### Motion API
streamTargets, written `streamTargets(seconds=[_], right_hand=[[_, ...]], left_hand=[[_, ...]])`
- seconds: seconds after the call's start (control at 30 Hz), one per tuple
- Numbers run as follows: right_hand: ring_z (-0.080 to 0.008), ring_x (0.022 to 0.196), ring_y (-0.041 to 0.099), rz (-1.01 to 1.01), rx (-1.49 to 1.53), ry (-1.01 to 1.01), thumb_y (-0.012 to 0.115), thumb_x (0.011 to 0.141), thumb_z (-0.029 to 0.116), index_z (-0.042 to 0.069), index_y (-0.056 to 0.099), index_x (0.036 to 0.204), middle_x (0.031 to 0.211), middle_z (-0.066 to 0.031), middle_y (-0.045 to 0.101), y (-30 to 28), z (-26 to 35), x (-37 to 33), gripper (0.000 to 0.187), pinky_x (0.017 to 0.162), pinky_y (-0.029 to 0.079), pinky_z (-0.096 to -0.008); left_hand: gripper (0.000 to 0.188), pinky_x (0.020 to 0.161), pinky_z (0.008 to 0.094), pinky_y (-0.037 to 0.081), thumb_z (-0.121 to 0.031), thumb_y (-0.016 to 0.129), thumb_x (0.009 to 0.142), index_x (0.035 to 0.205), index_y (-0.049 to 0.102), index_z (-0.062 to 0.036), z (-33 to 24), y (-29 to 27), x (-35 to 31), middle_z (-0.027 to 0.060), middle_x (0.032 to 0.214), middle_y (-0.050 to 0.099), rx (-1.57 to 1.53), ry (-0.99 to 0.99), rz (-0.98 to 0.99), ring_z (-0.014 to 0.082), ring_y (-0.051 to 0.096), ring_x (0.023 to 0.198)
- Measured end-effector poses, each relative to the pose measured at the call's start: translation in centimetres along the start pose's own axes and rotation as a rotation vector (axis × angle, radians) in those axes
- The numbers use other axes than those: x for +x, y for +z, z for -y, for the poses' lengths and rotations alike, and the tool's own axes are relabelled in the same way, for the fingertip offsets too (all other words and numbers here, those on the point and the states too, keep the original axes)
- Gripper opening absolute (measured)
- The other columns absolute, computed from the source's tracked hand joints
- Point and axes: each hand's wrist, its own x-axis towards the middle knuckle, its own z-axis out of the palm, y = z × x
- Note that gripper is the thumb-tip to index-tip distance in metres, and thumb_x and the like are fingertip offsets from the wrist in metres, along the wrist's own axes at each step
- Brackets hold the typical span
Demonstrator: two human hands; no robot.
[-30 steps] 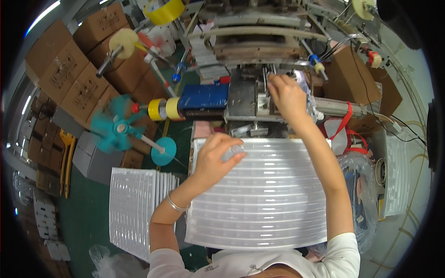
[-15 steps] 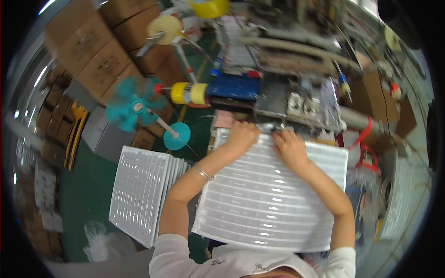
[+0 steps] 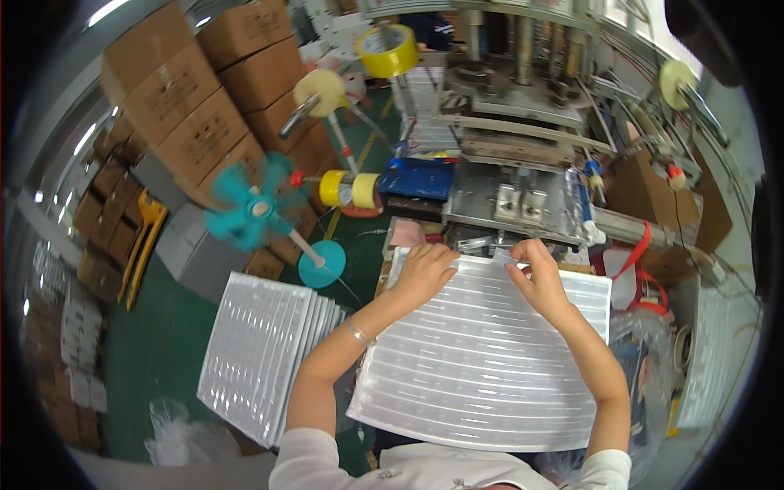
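Workshop with a green floor (image 3: 147, 351); brown cardboard cartons (image 3: 170, 100) stand stacked far left. A wide white ribbed plastic tray (image 3: 482, 359) lies on the near side of a grey metal press (image 3: 513, 103). Left hand (image 3: 423, 273) rests palm-down at the tray's far-left edge; grip cannot be told. Right hand (image 3: 518, 260) appears to pinch a small clear plastic piece (image 3: 503, 256) above the far edge. Risk: a loose pinch could drop the piece; uneven left-hand pressure could shift the tray.

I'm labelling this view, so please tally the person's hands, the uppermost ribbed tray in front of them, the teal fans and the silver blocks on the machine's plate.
Hands, left hand and right hand: 2
Uppermost ribbed tray: 1
Teal fan: 1
Silver blocks: 2
Total: 6
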Motion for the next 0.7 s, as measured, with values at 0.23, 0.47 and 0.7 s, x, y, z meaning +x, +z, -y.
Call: streamTargets(seconds=[0.23,0.47,0.7], right_hand=[[-0.0125,0.081,0.054,-0.058,0.030,0.222,0.059,0.081,0.005,0.002,0.056,0.097,0.101,-0.0045,0.057,-4.1,-1.1,-1.7,0.016,0.061,0.047,-0.0232],[-0.0106,0.085,0.058,-0.142,0.104,0.189,0.057,0.084,0.002,0.001,0.056,0.115,0.110,-0.0081,0.059,-7.0,0.3,-1.5,0.031,0.071,0.050,-0.0234],[-0.0174,0.079,0.064,-0.396,-0.131,0.005,0.063,0.082,0.008,0.002,0.058,0.109,0.100,-0.0106,0.064,-8.0,-0.5,0.9,0.029,0.068,0.052,-0.0263]], left_hand=[[0.029,0.077,0.0374,0.046,-0.007,0.063,0.076,0.105,0.060,-0.0043,-2.7,-2.4,1.1,0.0120,0.097,0.062,-0.145,-0.092,-0.102,0.0308,0.058,0.088],[0.027,0.082,0.0360,0.038,-0.010,0.064,0.076,0.102,0.061,-0.0068,-4.7,-2.0,6.6,0.0081,0.094,0.060,-0.019,0.040,-0.344,0.0262,0.052,0.092],[0.031,0.087,0.0416,0.031,-0.033,0.059,0.083,0.107,0.063,-0.0154,-5.0,1.2,16.1,0.0091,0.104,0.054,0.198,0.030,-0.373,0.0260,0.044,0.102]])
